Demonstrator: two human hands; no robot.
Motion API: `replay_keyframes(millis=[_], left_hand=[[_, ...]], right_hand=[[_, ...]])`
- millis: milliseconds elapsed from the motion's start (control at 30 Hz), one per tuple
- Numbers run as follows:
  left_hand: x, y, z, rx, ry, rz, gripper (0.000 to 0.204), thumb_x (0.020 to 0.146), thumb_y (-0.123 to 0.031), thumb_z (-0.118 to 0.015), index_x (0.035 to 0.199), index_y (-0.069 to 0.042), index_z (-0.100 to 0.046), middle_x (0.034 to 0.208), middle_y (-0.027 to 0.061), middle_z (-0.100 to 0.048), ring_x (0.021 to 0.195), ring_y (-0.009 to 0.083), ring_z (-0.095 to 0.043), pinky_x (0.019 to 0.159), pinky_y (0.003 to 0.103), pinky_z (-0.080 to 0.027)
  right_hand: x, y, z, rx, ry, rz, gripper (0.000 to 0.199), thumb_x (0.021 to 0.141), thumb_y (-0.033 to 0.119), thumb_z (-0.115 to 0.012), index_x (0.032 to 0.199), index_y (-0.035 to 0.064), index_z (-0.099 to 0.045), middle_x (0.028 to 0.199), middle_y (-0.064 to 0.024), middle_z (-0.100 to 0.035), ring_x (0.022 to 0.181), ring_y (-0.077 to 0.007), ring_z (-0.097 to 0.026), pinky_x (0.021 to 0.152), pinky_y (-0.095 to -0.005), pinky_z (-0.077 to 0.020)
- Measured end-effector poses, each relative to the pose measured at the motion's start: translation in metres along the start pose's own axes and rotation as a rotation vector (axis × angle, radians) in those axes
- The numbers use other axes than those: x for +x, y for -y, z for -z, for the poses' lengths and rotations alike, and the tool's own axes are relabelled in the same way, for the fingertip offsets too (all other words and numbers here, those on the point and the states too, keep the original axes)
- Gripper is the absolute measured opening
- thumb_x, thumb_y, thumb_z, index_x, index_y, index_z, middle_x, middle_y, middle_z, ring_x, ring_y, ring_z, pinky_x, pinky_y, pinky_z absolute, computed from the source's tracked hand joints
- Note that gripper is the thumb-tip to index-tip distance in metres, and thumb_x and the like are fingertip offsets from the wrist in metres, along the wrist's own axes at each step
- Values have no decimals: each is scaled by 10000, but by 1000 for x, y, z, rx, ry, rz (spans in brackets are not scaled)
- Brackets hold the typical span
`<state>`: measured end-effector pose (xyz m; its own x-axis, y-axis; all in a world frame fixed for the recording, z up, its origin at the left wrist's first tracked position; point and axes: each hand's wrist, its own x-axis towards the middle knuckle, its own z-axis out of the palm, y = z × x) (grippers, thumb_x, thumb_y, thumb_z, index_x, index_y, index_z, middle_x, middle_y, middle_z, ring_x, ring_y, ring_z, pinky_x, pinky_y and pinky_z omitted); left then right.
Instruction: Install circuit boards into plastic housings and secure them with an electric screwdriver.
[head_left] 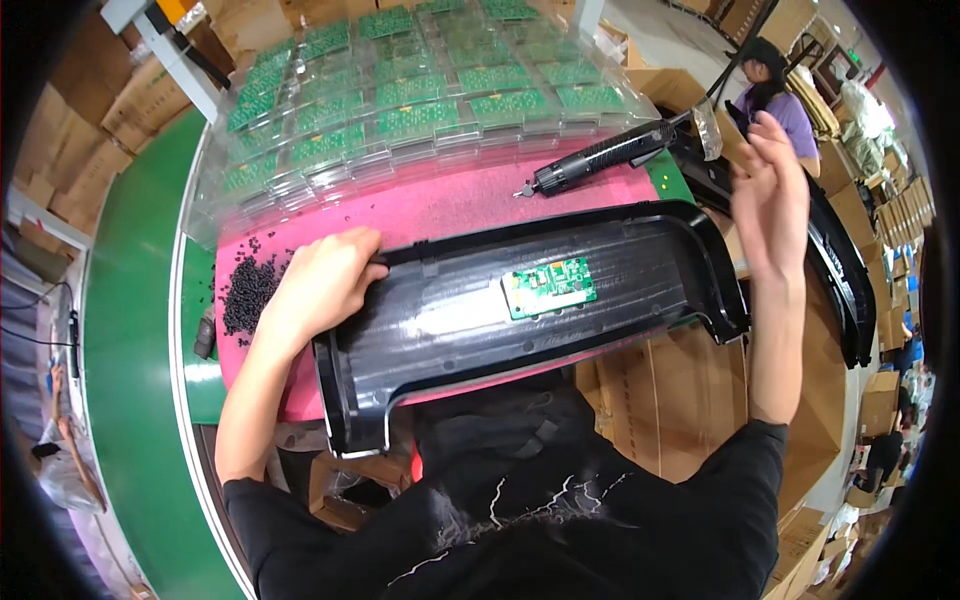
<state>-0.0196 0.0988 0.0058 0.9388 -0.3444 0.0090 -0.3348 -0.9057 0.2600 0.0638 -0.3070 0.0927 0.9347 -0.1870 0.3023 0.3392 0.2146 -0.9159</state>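
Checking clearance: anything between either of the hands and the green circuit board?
Left hand: nothing visible before the green circuit board, just the black housing's open inner surface. Right hand: the housing's raised right end lies between in this view; hand height over it can't be judged.

Brown cartons [150, 105] stand near a green surface [135, 320].

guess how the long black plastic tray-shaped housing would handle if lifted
The black plastic housing is probably stiff, given its raised, moulded rim. Its glossy surface may feel slippery. Being long, it could tip if lifted by one end.
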Motion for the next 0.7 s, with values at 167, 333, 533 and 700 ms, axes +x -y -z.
replay_keyframes(millis=[167,333,533,700], left_hand=[[-52,-14,0,-219,-325,34,170,809,-32,-686,866,28,-537,830,178,-551,777,392,-591,653,427,-481],[-128,-41,16,-182,-854,204,245,674,134,-702,888,21,-665,892,131,-633,808,266,-624,732,331,-507],[-217,2,9,-73,-1521,741,310,972,-6,-578,1275,55,-585,1178,114,-634,1051,225,-612,911,308,-485],[-244,28,0,-1281,-1768,551,195,854,26,-585,1033,-3,-655,1042,103,-682,965,209,-659,886,316,-532]], right_hand=[[65,2,108,-619,-342,533,393,928,108,-653,1276,-30,-534,1202,-94,-550,1102,-159,-534,974,-279,-415],[112,17,309,-1593,-502,928,480,860,244,-734,1254,8,-594,1198,-195,-611,1100,-354,-576,987,-438,-443],[108,-8,469,-2062,-672,80,649,861,566,-630,1358,151,-586,1333,-146,-614,1200,-383,-581,1002,-511,-454],[105,-35,549,-1587,-171,55,527,963,375,-585,1263,-58,-603,1236,-205,-651,1159,-323,-601,1021,-381,-440]])
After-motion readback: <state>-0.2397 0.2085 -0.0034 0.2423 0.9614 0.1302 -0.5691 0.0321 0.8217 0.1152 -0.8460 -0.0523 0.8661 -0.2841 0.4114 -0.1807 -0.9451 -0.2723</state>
